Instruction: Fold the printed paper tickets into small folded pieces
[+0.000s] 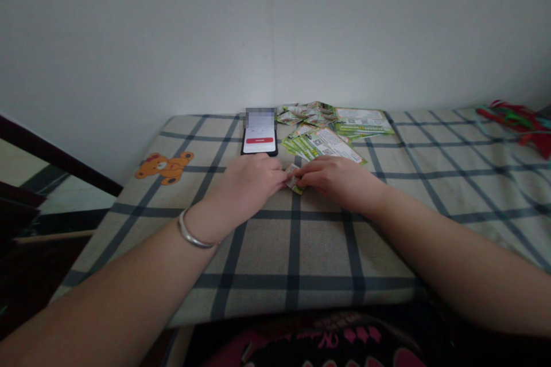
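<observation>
Between my two hands is a small folded piece of printed paper [295,179], white and green, close to the tablecloth. My left hand [253,178], below a silver bangle [191,232], pinches its left side with closed fingers. From the other side my right hand [333,180] grips it, fingers bent together; part of the paper is hidden under them. Just beyond the right hand lies a fanned stack of green and white printed leaflets [331,145]. A phone [259,140] with a lit screen and a red button lies flat beyond my left hand.
Several crumpled or folded leaflets [307,113] and another flat leaflet pile [365,120] lie against the wall. A bear-shaped sticker [166,168] is at the left on the checked tablecloth [267,252]. Red and green cloth-like material [519,123] lies at the far right.
</observation>
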The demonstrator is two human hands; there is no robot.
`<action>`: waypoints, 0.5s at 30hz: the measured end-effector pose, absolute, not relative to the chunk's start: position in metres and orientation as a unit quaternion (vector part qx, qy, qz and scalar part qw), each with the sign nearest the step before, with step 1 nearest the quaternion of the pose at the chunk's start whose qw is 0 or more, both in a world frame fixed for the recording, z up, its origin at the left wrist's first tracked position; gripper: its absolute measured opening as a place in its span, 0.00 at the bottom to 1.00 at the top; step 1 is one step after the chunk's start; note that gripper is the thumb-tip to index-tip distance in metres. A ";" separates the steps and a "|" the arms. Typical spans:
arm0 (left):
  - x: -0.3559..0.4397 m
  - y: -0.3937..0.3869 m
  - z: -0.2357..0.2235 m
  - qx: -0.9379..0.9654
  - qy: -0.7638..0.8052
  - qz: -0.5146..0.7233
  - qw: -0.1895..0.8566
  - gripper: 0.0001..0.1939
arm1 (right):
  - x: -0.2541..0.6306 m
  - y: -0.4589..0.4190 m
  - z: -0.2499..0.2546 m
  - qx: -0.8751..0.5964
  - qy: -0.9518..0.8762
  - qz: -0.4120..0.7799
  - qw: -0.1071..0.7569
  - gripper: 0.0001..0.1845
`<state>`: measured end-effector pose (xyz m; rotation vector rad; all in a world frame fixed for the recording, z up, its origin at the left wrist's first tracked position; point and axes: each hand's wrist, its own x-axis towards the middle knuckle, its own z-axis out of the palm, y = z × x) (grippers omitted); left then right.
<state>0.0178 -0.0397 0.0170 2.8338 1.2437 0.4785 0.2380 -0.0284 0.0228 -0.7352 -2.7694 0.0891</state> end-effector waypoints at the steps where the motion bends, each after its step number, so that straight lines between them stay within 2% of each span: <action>1: 0.019 -0.041 0.018 0.907 0.400 0.127 -0.024 0.08 | 0.238 -0.029 0.023 -0.259 -0.956 0.031 0.133 0.16; 3: 0.021 -0.044 0.021 0.909 0.401 0.062 -0.094 0.10 | 0.237 -0.029 0.023 -0.268 -0.955 0.027 0.124 0.16; 6: 0.023 -0.047 0.024 0.910 0.393 0.043 -0.124 0.11 | 0.237 -0.030 0.024 -0.274 -0.956 0.017 0.106 0.15; 10: 0.023 -0.048 0.021 0.917 0.375 0.073 -0.114 0.12 | 0.236 -0.031 0.023 -0.300 -0.950 0.000 0.085 0.14; 15: 0.023 -0.046 0.017 0.924 0.361 0.102 -0.076 0.11 | 0.234 -0.032 0.022 -0.306 -0.946 -0.001 0.107 0.14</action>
